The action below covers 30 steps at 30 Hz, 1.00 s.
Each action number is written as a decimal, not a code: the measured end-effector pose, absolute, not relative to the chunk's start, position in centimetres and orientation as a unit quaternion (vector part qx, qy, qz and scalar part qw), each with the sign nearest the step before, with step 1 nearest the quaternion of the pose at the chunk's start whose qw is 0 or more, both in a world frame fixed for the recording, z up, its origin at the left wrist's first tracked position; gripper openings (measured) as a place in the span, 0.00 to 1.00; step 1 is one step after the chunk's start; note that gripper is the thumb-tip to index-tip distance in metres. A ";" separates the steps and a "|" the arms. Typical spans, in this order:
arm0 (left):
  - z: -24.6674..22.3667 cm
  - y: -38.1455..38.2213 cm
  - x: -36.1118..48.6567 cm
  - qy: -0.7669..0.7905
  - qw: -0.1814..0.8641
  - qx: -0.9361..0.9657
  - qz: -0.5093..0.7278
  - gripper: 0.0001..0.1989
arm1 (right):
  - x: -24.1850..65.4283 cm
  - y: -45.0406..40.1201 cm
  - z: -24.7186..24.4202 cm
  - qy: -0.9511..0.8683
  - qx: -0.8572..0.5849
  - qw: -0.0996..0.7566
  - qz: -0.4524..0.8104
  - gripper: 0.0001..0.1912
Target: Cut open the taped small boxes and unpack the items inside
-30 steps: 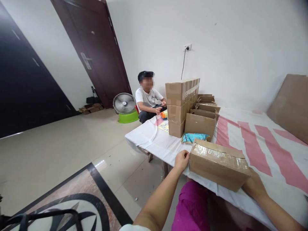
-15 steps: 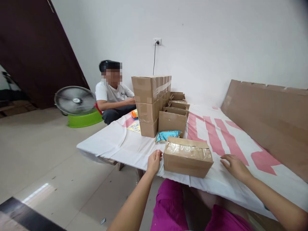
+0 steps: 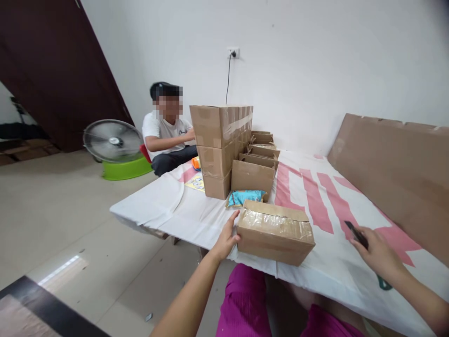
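A taped cardboard box (image 3: 275,231) lies at the near edge of a table covered with a white and pink cloth (image 3: 315,206). My left hand (image 3: 226,236) rests flat against the box's left end, fingers extended, not gripping it. To the right of the box, my right hand (image 3: 377,255) is lifted off the cloth and closed on a thin dark object (image 3: 356,234); I cannot tell what that object is. A small green item (image 3: 385,283) lies on the cloth under that hand.
Behind the box are a blue packet (image 3: 243,197), a row of brown paper bags (image 3: 254,174) and a stack of three sealed boxes (image 3: 217,150). A person (image 3: 166,135) sits at the table's far left end. A fan (image 3: 112,140) stands on the floor. A cardboard sheet (image 3: 396,173) leans on the right.
My right hand has moved away from the box to the right and now holds a thin dark object. My left hand's fingers have spread along the box's left end.
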<state>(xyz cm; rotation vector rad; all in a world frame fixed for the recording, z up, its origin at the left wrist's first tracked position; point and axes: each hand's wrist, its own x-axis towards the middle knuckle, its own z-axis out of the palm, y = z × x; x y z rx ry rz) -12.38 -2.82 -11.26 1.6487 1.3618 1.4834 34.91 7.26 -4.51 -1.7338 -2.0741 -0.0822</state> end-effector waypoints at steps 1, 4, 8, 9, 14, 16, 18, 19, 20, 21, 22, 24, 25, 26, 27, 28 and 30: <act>-11.2 -2.8 -12.4 0.501 0.278 0.620 0.536 0.58 | 32.7 7.1 -2.4 -0.772 -0.588 0.241 -0.032 0.26; -10.9 -2.6 -12.3 0.493 0.307 0.652 0.487 0.64 | 25.4 6.0 3.5 -0.858 -0.439 0.267 -0.024 0.24; -10.8 -2.3 -12.4 0.487 0.304 0.686 0.447 0.63 | 16.0 4.5 7.6 -0.942 -0.285 0.171 -0.051 0.22; -10.8 -2.2 -12.5 0.484 0.302 0.690 0.446 0.63 | 14.1 4.2 7.9 -0.951 -0.266 0.143 -0.068 0.22; -10.9 -2.0 -12.6 0.459 0.309 0.690 0.467 0.60 | 8.1 3.4 8.0 -0.963 -0.216 0.046 -0.156 0.23; -10.7 -2.0 -12.5 0.460 0.310 0.687 0.469 0.61 | 7.4 3.2 7.9 -0.962 -0.203 0.024 -0.179 0.22; -10.5 -2.1 -12.4 0.464 0.311 0.686 0.467 0.63 | 7.2 3.0 8.0 -0.962 -0.190 0.014 -0.195 0.20; -10.4 -2.1 -12.4 0.466 0.309 0.685 0.467 0.65 | 7.3 2.9 8.0 -0.962 -0.183 0.010 -0.202 0.19; -10.3 -2.1 -12.4 0.468 0.309 0.683 0.468 0.65 | 7.4 2.9 8.1 -0.962 -0.180 0.002 -0.208 0.18; -10.2 -2.2 -12.3 0.469 0.308 0.682 0.468 0.65 | 7.6 2.8 8.2 -0.960 -0.180 -0.008 -0.212 0.17; -10.2 -2.2 -12.3 0.469 0.309 0.682 0.468 0.65 | 7.8 2.8 8.4 -0.959 -0.184 -0.022 -0.216 0.16; -10.2 -2.2 -12.3 0.465 0.313 0.682 0.469 0.63 | 8.2 2.7 8.5 -0.955 -0.194 -0.048 -0.218 0.16; -10.2 -2.2 -12.4 0.462 0.314 0.684 0.469 0.62 | 8.4 2.7 8.5 -0.954 -0.198 -0.053 -0.218 0.17; -10.3 -2.2 -12.4 0.459 0.313 0.686 0.469 0.61 | 8.4 2.7 8.5 -0.954 -0.201 -0.053 -0.218 0.17; -10.3 -2.1 -12.4 0.457 0.311 0.690 0.467 0.60 | 8.5 2.7 8.4 -0.953 -0.205 -0.047 -0.218 0.17; -10.3 -2.1 -12.4 0.458 0.306 0.693 0.464 0.59 | 8.4 2.7 8.3 -0.953 -0.208 -0.038 -0.218 0.18; -10.2 -2.1 -12.5 0.467 0.294 0.698 0.456 0.57 | 8.3 2.6 8.0 -0.953 -0.210 -0.027 -0.216 0.18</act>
